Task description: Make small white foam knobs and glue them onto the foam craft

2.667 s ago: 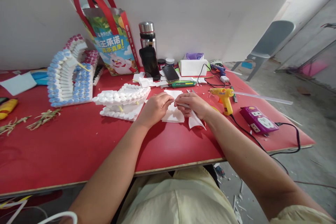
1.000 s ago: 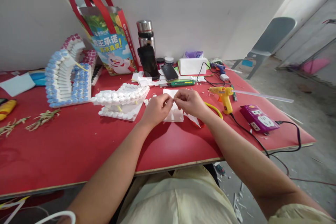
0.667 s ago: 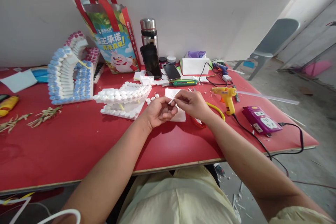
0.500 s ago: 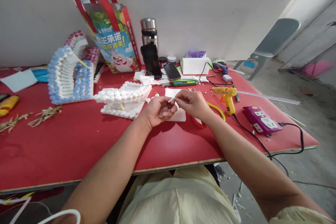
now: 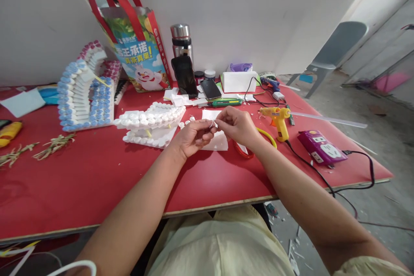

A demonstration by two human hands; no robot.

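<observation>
My left hand [image 5: 193, 137] and my right hand [image 5: 237, 126] meet above the red table [image 5: 97, 172], fingertips pinched together on a small white foam piece [image 5: 212, 124]. Under them lies a white foam sheet [image 5: 216, 141]. Just left of my left hand stands a white foam model edged with round beads [image 5: 149, 123]. Scissors with red and yellow handles [image 5: 258, 136] lie under my right wrist. A few loose white foam dots [image 5: 187, 121] sit between the model and my hands.
A yellow glue gun [image 5: 277, 120] and a purple power strip [image 5: 318, 147] stand to the right, cords trailing off the edge. A blue-beaded foam model [image 5: 86, 95], a printed bag [image 5: 137, 51], a flask [image 5: 181, 43], two phones, a green cutter [image 5: 224, 103] and a white box [image 5: 238, 81] line the back.
The larger white paper piece my right hand held 2.7 s ago is gone from it. Both hands have lifted slightly and now pinch one small white piece; my left palm has turned upward.
</observation>
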